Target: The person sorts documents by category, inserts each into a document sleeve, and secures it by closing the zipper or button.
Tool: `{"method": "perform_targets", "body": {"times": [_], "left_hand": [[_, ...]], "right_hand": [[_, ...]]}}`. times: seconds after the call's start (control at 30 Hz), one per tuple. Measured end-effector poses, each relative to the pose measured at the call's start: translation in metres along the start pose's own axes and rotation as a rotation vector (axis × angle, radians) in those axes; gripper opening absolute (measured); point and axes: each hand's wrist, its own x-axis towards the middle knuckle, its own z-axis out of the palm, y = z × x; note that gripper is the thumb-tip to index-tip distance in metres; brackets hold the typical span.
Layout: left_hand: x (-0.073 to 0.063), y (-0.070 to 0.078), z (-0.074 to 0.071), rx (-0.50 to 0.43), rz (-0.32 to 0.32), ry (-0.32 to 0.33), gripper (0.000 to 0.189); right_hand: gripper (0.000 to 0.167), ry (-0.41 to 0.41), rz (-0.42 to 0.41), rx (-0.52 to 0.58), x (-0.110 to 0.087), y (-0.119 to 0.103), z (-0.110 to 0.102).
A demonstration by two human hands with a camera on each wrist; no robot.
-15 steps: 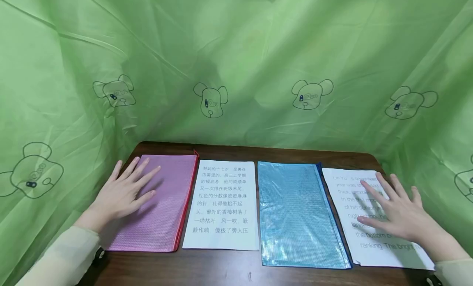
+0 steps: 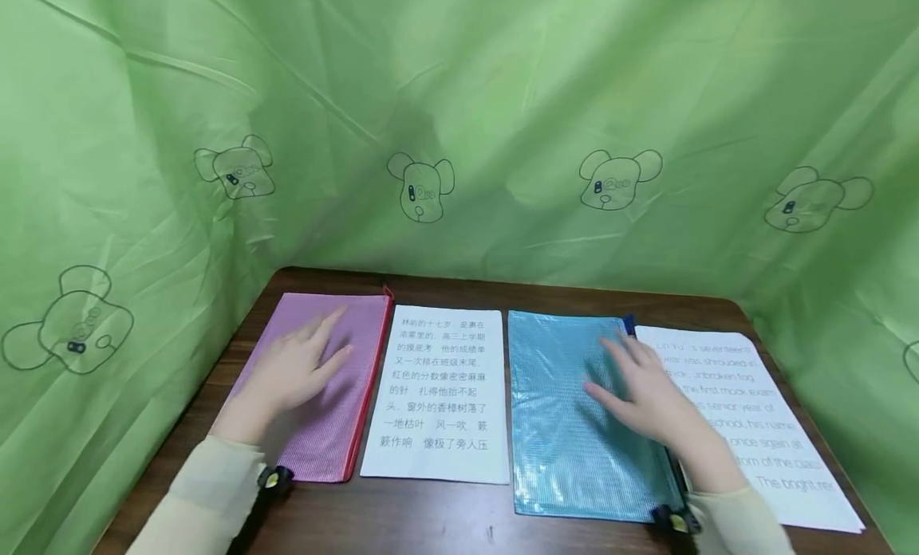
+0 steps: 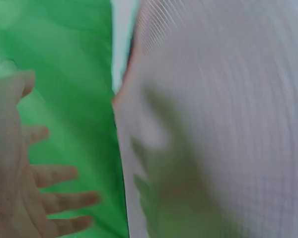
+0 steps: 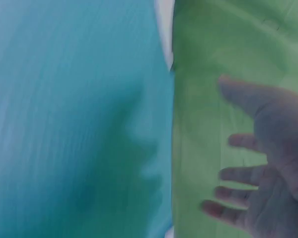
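On my feed, the person's L hand (image 2: pixel 290 371) hangs over the flat pink-purple mesh-textured folder w/ red zip edge (image 2: pixel 337 427), fingers straight & spread, thumb out toward the zip side; its shadow lands on the folder, so I read it as raised above, not touching. R hand (image 2: pixel 646 391) likewise spread, thumb apart, over the R part of the shiny blue mesh-textured plastic folder (image 2: pixel 560 435), fingertips nr its upper R corner; shadow on the blue, so I'd call it raised too. R wrist cam's a bit blurry but I can make out separate straight fingers. Btwn the two folders, well clear of both hands: white paper sheet w/ Chinese print (image 2: pixel 438 395). Far R, right beside the blue folder: white paper w/ English print (image 2: pixel 782 427), its L part hidden by the R hand/forearm. All four lie flat, side by side, on the dark brown wooden table (image 2: pixel 431 523).
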Motion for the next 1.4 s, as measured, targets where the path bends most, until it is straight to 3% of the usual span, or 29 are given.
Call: {"method": "perform_targets", "body": {"times": [0.13, 0.27, 0.47, 0.63, 0.77, 0.97, 1.2, 1.4], "left_hand": [[0.014, 0.021, 0.012, -0.164, -0.031, -0.021, 0.076], [0.026, 0.039, 0.03, -0.286, -0.026, 0.028, 0.07], [0.031, 0.059, 0.054, -0.48, -0.071, 0.112, 0.055], [0.032, 0.065, 0.063, -0.55, -0.151, 0.134, 0.053], [0.036, 0.067, 0.062, -0.577, -0.212, 0.164, 0.049], [0.036, 0.063, 0.054, -0.47, -0.249, 0.123, 0.045], [0.034, 0.056, 0.052, -0.431, -0.213, 0.056, 0.04], [0.03, 0.056, 0.052, -0.393, -0.191, 0.037, 0.034]], "right_hand": [[0.064, -0.009, 0.0, 0.084, 0.028, -0.038, 0.023], [0.058, -0.039, 0.052, 0.182, 0.048, -0.065, 0.042], [0.056, -0.092, 0.164, 0.37, 0.059, -0.076, 0.067], [0.053, -0.106, 0.212, 0.4, 0.06, -0.077, 0.082], [0.052, -0.129, 0.228, 0.397, 0.063, -0.081, 0.085], [0.045, -0.147, 0.241, 0.395, 0.069, -0.087, 0.09], [0.039, -0.155, 0.263, 0.392, 0.071, -0.088, 0.093], [0.035, -0.157, 0.262, 0.393, 0.07, -0.089, 0.093]]}}
